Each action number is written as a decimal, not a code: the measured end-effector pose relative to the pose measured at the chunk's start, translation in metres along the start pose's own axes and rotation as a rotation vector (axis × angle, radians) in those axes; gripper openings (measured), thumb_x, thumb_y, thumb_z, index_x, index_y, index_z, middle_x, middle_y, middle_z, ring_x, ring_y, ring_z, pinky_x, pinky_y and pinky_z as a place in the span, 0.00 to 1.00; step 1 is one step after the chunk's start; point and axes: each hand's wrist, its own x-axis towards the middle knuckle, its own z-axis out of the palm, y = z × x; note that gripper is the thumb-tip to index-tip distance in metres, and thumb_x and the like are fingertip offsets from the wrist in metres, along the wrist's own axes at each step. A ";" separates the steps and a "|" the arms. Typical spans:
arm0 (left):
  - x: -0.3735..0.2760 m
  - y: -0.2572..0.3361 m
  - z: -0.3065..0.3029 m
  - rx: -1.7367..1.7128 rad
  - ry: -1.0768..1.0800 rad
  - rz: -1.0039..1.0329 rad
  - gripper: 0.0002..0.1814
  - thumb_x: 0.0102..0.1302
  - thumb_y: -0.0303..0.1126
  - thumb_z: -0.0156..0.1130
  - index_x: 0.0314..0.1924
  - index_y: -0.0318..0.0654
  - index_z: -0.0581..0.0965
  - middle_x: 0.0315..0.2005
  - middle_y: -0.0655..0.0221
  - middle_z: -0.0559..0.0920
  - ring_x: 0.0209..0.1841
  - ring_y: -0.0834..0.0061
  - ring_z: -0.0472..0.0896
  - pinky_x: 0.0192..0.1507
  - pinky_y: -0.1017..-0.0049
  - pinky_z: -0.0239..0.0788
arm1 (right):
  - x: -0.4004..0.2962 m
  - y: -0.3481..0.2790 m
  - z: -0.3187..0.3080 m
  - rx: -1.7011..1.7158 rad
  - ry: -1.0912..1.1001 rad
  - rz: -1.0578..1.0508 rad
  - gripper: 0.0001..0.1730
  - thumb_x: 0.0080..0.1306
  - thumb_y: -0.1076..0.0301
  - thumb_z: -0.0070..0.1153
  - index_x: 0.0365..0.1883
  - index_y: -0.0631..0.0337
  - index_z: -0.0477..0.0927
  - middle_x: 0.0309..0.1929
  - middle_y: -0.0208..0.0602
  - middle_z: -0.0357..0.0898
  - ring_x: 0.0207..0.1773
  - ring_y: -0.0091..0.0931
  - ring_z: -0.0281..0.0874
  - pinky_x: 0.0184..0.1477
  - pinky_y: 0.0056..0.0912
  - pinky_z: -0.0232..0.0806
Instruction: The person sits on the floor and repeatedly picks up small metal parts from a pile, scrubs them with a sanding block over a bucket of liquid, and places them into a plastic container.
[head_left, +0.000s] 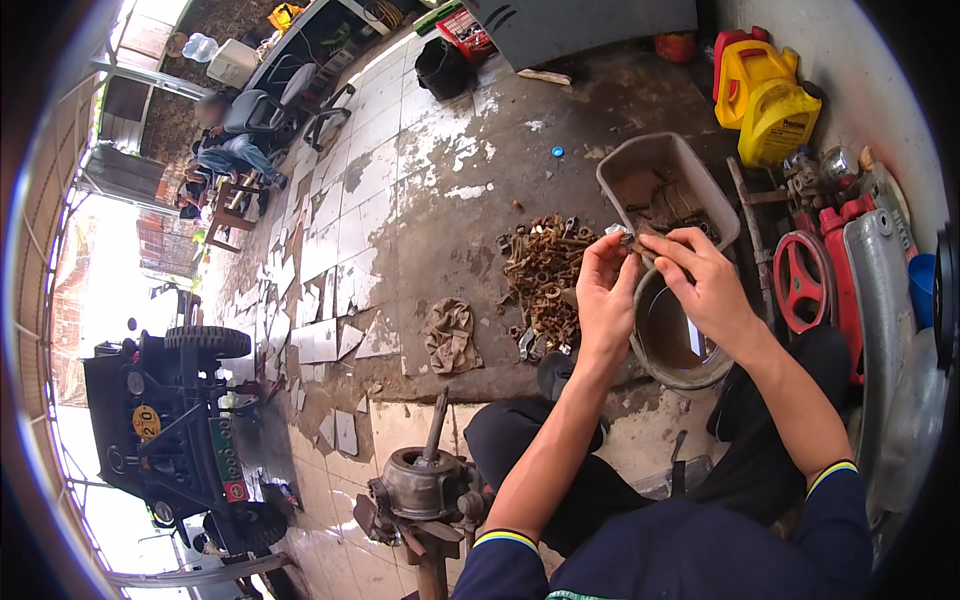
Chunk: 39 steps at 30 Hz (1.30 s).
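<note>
My left hand (609, 296) and my right hand (705, 289) meet fingertip to fingertip over a round bucket. Pinched between them is a small brown metal part (636, 244); the fingers hide most of it, so its exact kind is unclear. Murky water fills the lower part of the bucket (643, 360). Beyond my hands stands a grey plastic tub (622, 169) with rusty hardware and brown residue inside. To the left of my left hand, a heap of rusty bolts and nuts (544, 274) lies on the wet floor.
A crumpled rag (452, 336) lies left of the heap. A greasy mechanical housing with a shaft (424, 480) stands by my left knee. Yellow jugs (776, 124), a red handwheel (804, 281) and metal parts line the right wall. Far left are a vehicle (180, 435) and a seated person (232, 146).
</note>
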 end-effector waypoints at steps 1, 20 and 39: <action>0.000 0.000 0.001 -0.006 0.001 0.001 0.17 0.72 0.23 0.57 0.59 0.36 0.71 0.48 0.72 0.75 0.52 0.81 0.75 0.56 0.77 0.70 | 0.003 0.003 -0.002 -0.007 0.013 0.003 0.17 0.72 0.64 0.54 0.57 0.51 0.82 0.48 0.43 0.76 0.44 0.38 0.80 0.46 0.37 0.73; -0.003 0.000 -0.002 -0.050 0.020 0.005 0.17 0.72 0.25 0.59 0.59 0.38 0.72 0.45 0.75 0.74 0.48 0.85 0.74 0.51 0.79 0.70 | -0.004 -0.004 0.007 0.066 -0.011 -0.014 0.16 0.72 0.66 0.54 0.56 0.57 0.82 0.47 0.41 0.77 0.44 0.35 0.80 0.47 0.34 0.71; -0.003 0.002 0.007 -0.051 -0.023 -0.020 0.20 0.71 0.24 0.59 0.62 0.40 0.70 0.46 0.73 0.78 0.48 0.83 0.75 0.51 0.80 0.70 | 0.000 -0.008 -0.002 0.038 -0.001 0.006 0.18 0.72 0.65 0.52 0.58 0.57 0.80 0.48 0.44 0.75 0.48 0.39 0.77 0.50 0.37 0.70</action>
